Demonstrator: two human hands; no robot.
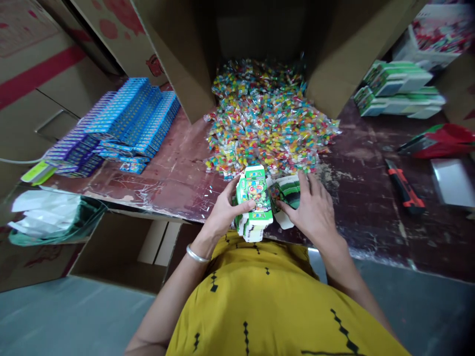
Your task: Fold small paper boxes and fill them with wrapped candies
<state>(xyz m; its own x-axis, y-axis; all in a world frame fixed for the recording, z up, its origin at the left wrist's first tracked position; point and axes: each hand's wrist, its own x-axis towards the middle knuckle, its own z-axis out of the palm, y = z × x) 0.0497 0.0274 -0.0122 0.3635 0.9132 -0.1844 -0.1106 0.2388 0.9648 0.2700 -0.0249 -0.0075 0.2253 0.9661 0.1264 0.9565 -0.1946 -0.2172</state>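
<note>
At desk's (181, 170) near edge: left hand (223, 210) curled around green carton stack (255, 195); right hand (315, 207) half-closed on 2nd stack (291, 190) beside it. Step seems carton handling; next move calls for steady grip.

Candy pkts (267, 131) lie in ctn (181, 59) & on tbl (181, 170) before it; box stacks (126, 116) L, more pkgs (393, 81) R rear, cutter (405, 189) R front. Before pkts: L hand (222, 210) w/ pkg stack (255, 195), R hand (315, 210) w/ 2nd stack (290, 190).
</note>
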